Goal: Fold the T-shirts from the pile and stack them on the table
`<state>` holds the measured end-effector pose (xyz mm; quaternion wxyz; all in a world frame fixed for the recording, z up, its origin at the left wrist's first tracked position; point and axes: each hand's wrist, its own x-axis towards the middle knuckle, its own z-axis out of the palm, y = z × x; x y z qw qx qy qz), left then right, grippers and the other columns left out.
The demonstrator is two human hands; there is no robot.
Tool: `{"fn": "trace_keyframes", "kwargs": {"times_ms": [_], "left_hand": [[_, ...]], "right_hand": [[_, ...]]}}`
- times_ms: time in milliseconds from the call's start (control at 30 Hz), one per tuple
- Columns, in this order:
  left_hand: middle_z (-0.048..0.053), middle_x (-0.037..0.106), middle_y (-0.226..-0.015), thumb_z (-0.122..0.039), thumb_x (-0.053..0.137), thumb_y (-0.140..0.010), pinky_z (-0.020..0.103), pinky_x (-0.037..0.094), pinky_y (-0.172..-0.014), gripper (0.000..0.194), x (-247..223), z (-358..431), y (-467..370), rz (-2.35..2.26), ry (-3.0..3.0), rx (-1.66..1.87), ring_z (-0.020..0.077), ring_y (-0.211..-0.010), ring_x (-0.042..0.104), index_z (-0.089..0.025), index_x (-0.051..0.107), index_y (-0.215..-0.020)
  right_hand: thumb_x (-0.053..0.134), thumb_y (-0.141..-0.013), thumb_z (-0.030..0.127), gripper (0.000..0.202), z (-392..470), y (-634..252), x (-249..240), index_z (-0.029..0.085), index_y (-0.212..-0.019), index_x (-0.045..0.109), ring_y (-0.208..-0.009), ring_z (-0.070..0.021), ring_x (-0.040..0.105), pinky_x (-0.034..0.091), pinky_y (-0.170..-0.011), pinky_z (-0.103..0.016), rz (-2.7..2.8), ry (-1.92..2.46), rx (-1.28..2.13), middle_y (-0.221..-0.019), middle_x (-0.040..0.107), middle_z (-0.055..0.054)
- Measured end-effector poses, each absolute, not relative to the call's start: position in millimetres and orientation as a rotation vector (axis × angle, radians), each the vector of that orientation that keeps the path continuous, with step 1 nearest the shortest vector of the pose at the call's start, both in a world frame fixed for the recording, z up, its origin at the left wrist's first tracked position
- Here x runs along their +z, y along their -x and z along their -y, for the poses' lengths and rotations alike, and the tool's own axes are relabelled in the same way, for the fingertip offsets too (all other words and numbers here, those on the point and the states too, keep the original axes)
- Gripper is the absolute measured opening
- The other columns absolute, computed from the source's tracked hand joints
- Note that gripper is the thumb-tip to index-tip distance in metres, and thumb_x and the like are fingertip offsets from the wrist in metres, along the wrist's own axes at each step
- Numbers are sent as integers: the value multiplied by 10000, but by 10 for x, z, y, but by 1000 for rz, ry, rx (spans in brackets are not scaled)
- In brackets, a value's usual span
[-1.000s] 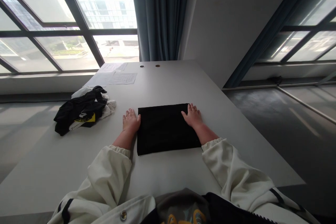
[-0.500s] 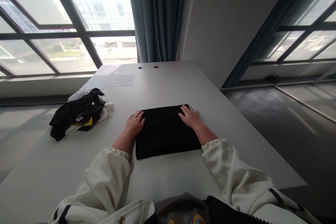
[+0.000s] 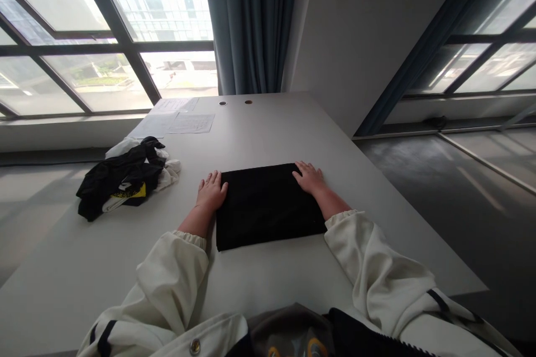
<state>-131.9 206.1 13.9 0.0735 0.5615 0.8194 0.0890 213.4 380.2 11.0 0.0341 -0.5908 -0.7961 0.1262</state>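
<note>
A flat black cloth [image 3: 268, 209], folded into a rectangle, lies on the white table [image 3: 259, 284] in front of me. My left hand [image 3: 211, 192] rests at its upper left edge, fingers extended and pointing away, with the thumb touching the cloth. At the upper right corner lies my right hand [image 3: 310, 178], its fingers spread and the thumb over the cloth's edge. Neither hand grips anything. Off to the left is a loose pile of black and white clothes [image 3: 121, 175] with a yellow patch.
Sheets of paper [image 3: 190, 122] lie at the table's far left, near two round cable holes [image 3: 223, 103]. Behind the table hang a blue curtain [image 3: 251, 28] and a large window [image 3: 180, 70]. A pale pillar stands to the right of the curtain.
Both hands have shifted slightly outward toward the cloth's side edges. More of the cloth's upper corners now shows. The whole view has moved up a little.
</note>
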Motion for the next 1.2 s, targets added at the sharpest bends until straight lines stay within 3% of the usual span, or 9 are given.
{"fn": "trace_keyframes", "kwargs": {"times_ms": [200,367,500,633,833,933,1033,1133,1200], "left_hand": [[134,328,-1729,-436,371,-1064,542,224,-1311,646,204,-2057,1317,-2490,-1714,322,319,-1613,270,-150,392,-1643],[100,342,-1729,-431,335,-1093,585,219,-1308,568,371,-1868,1107,-2384,-1894,492,320,-1617,262,-216,469,-1601],[67,317,-1743,-465,307,-1111,488,193,-1336,596,386,-1518,702,-1947,-2343,558,246,-1628,237,-236,379,-1657],[46,289,-1750,-521,366,-1098,516,202,-1330,609,291,-1246,458,-1728,-2424,340,272,-1636,206,-288,378,-1661],[26,269,-1753,-522,370,-1099,564,189,-1325,583,252,-1145,543,-1793,-2361,247,280,-1636,200,-326,400,-1648],[14,275,-1752,-517,368,-1099,577,192,-1321,574,245,-1124,574,-1823,-2347,261,280,-1635,205,-344,402,-1645],[10,275,-1753,-502,387,-1093,568,197,-1321,571,223,-1119,572,-1837,-2344,265,275,-1636,206,-346,406,-1642],[7,290,-1750,-487,403,-1087,553,203,-1322,559,209,-1128,570,-1845,-2347,281,267,-1633,217,-351,430,-1629],[6,296,-1749,-484,405,-1085,545,205,-1323,555,211,-1135,572,-1847,-2346,286,263,-1633,222,-350,442,-1623]], "right_hand": [[328,-1086,547,687,-3831,-2103,162,222,-1691,305,-1634,-334,166,131,-1305,-584,2388,1886,422,-1780,169,-118],[426,-1059,508,721,-3417,-2116,321,147,-1676,329,-1629,-420,120,203,-1266,-657,2275,1844,292,-1764,181,-193],[444,-1056,427,676,-2545,-2148,315,146,-1665,360,-1631,-372,161,214,-1280,-619,2473,1354,67,-1748,254,-174],[481,-1048,481,714,-1827,-2355,145,250,-1697,289,-1610,-316,259,187,-1298,-608,2806,937,77,-1741,301,-95],[369,-1079,488,714,-1859,-3182,-136,248,-1723,176,-1614,-326,252,251,-1274,-628,2685,1306,16,-1743,291,-89],[344,-1074,488,697,-1999,-3493,-208,182,-1697,283,-1598,-371,281,298,-1250,-639,2453,1559,-41,-1707,369,-143],[401,-1053,455,635,-2035,-3547,-144,117,-1584,488,-1530,-411,387,368,-1201,-647,2278,1568,-48,-1610,498,-209],[505,-1028,393,402,-1973,-3391,31,177,-1297,712,-1264,-342,626,498,-1099,-529,2232,1317,69,-1298,720,-172],[554,-1021,353,244,-1913,-3245,144,220,-1082,749,-1030,-279,690,557,-970,-435,2210,1171,172,-1054,762,-112]]}}
